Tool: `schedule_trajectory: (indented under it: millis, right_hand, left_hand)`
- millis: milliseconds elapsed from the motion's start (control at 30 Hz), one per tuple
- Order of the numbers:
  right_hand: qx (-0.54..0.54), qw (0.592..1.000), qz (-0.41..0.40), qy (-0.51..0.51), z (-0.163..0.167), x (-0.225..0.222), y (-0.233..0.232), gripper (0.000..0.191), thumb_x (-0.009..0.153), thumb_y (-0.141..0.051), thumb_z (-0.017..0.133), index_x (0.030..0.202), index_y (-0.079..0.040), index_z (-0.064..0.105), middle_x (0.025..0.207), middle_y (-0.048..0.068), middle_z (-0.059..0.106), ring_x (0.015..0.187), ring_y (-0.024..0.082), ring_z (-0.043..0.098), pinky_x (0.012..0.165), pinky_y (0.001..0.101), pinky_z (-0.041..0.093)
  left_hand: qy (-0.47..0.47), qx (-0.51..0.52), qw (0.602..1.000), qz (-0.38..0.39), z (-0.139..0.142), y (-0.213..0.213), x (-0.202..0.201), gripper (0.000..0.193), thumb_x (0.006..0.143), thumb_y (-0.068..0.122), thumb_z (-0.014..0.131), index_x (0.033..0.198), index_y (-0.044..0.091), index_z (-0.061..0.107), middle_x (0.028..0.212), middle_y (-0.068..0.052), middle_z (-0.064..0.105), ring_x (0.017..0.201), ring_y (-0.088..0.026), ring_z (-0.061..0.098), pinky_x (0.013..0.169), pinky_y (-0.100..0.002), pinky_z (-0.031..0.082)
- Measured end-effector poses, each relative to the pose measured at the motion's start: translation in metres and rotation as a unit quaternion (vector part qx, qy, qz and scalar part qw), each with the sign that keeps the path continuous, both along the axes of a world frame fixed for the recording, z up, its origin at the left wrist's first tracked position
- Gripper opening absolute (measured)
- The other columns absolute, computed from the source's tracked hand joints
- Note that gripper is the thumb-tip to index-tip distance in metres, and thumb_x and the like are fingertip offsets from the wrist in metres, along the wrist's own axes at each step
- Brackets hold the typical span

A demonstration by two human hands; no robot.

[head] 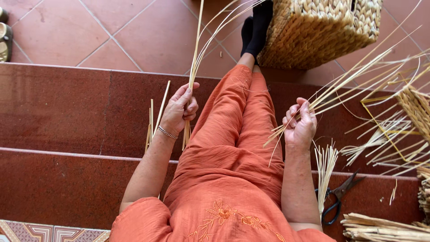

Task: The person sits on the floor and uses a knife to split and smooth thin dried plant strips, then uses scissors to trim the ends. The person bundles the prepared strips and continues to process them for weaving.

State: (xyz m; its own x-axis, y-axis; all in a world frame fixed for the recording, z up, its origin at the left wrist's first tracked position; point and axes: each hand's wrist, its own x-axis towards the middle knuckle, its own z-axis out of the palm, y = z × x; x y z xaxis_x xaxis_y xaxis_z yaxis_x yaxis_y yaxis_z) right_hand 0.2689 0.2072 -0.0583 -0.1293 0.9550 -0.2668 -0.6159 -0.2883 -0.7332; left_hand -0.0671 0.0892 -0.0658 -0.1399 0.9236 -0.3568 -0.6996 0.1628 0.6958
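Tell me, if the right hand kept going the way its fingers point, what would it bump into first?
The right hand points up and slightly left in the picture, past the orange trouser leg. The first thing in that line is probably the woven basket on the tiled floor, though depth is hard to judge.

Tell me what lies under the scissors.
Under the scissors shows the dark red step. Pale straw strips lie beside the handles; the person's right arm hides the left loop's edge.

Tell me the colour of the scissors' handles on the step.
Black, on the scissors beside the right hand, seen in the head view.
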Motion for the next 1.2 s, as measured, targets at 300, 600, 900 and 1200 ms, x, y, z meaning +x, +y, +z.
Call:
schedule_trajectory:
  millis: [300,600,900,1200]
  right_hand:
    - [-0.011,1.0,0.026,-0.004,-0.004,-0.018,0.001,0.021,0.114,-0.024,0.05,0.114,-0.007,0.063,0.078,0.004,0.057,0.052,0.009,0.038,0.048,0.0253,0.033]
    - [-0.026,0.998,0.048,-0.04,-0.008,-0.029,0.009,0.022,0.117,-0.025,0.048,0.115,-0.008,0.062,0.078,0.003,0.055,0.054,0.01,0.039,0.054,0.0282,0.039]
    - [-0.024,0.989,0.14,-0.036,-0.024,-0.037,0.026,0.023,0.122,-0.029,0.046,0.121,-0.011,0.06,0.084,0.002,0.056,0.057,0.011,0.038,0.057,0.0288,0.036]
    - [-0.024,0.974,0.223,-0.028,-0.022,-0.075,0.032,0.02,0.125,-0.026,0.05,0.119,-0.009,0.059,0.086,0.003,0.057,0.057,0.009,0.039,0.054,0.024,0.033]
  left_hand:
    - [0.072,-0.012,0.996,0.052,-0.004,-0.023,-0.037,0.027,0.105,0.018,0.061,0.129,0.006,0.066,0.074,0.0,0.062,0.057,-0.005,0.053,0.048,-0.02,0.041]
    - [0.374,-0.054,0.907,0.189,0.022,-0.075,-0.096,0.022,0.102,0.015,0.067,0.121,0.008,0.075,0.086,0.002,0.07,0.067,-0.002,0.057,0.055,-0.018,0.047]
    - [0.683,-0.275,0.641,0.217,0.015,-0.249,-0.141,0.019,0.103,0.018,0.069,0.117,0.009,0.076,0.093,-0.012,0.075,0.081,-0.02,0.07,0.071,-0.035,0.055]
    - [0.46,-0.62,0.631,0.075,0.005,-0.377,-0.102,0.023,0.107,0.026,0.055,0.112,0.016,0.076,0.107,-0.01,0.069,0.102,-0.026,0.064,0.092,-0.041,0.05]
